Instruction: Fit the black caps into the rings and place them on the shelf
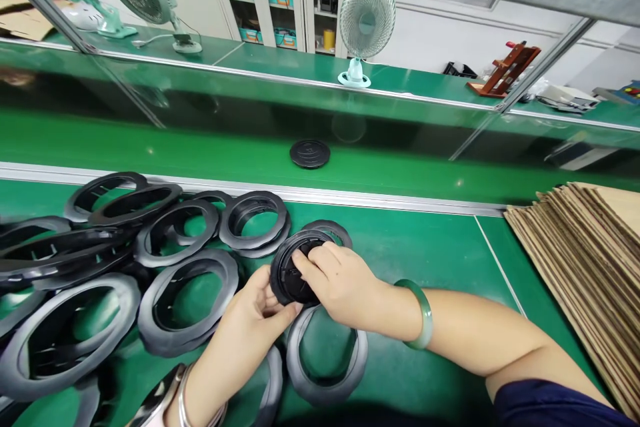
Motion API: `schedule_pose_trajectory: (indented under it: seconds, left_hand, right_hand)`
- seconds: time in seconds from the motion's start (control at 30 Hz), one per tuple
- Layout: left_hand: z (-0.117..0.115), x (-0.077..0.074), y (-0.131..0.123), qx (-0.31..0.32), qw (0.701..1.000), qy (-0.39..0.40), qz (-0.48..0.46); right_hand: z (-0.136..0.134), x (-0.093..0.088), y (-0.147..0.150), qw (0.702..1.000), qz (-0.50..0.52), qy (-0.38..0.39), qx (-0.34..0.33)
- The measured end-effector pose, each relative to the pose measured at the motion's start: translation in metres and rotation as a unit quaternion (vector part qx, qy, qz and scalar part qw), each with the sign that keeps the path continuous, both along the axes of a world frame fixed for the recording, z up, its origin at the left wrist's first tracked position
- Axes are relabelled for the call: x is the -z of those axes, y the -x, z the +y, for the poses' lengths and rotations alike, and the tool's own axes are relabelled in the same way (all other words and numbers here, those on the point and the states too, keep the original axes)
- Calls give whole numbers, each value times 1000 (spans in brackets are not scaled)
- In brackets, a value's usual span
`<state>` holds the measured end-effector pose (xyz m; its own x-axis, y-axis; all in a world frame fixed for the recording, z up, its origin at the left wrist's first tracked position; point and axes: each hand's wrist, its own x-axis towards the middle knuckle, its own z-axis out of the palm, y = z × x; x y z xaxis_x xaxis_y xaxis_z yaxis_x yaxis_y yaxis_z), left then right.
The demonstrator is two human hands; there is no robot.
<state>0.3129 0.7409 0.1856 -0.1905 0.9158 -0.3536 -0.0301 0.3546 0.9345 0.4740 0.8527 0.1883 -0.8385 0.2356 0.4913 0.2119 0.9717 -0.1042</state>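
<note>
A: Where is the round black part (295, 285)?
B: Up in both hands, just above the desk (425, 247), with its recessed face turned up towards the wearer.

A: What is the left hand (263, 313) doing?
B: It's closed on the rim, fingers round the far left side and thumb along the near edge. I'd say that grip is there to steady the part and leave its middle free.

A: And the right hand (340, 277)?
B: Half curled, with its fingertips down in the recess. They cover what they touch, so I can't tell whether they pinch something or only press. Coming in from above would make sense, since the left hand backs the part from the side.

A: Why the heap of dark rings (150, 317) on the left?
B: Probably to keep them within easy reach; they overlap loosely, some tilted on others. One single ring (327, 392) lies flat just below the hands.

A: Anything set apart?
B: A black disc (310, 154) sits alone on the green strip (200, 147) beyond the metal edge. The cardboard stack (565, 280) stands far right, perhaps to leave elbow room.
</note>
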Motion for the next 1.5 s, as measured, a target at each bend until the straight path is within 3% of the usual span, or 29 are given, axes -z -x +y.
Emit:
schedule_pose_trajectory:
  seconds: [0.2,0.33,0.47,0.6,0.7,0.87,1.1,1.3,1.5]
  left_hand:
    - [-1,1,-1,2,1000,3,-4]
    - [-1,1,0,-30,999,-14,-16]
    - [-3,1,2,-54,998,-29,-30]
    - [-6,-4,-5,-34,999,-18,-8]
    - [-8,-8,-10,-51,998,-25,-1]
    - [-11,-9,-12,-24,999,-20,15]
    - [-10,-13,-17,-49,998,-26,32]
    - [-11,-10,-19,-49,998,-36,-24]
    - [-13,-6,-22,-45,996,-38,-59]
  right_hand:
    - [-5,-4,1,999,-47,-13,13]
    - [4,-5,-5,999,33,25,-22]
    - [15,-5,-9,972,149,179,38]
    - [20,-2,-3,895,167,405,77]
    - [20,1,3,855,180,480,73]
    - [19,2,7,831,215,508,75]
    - [22,2,7,820,212,525,86]
    - [33,-3,1,732,110,667,-78]
    - [33,-12,-2,762,101,637,-54]
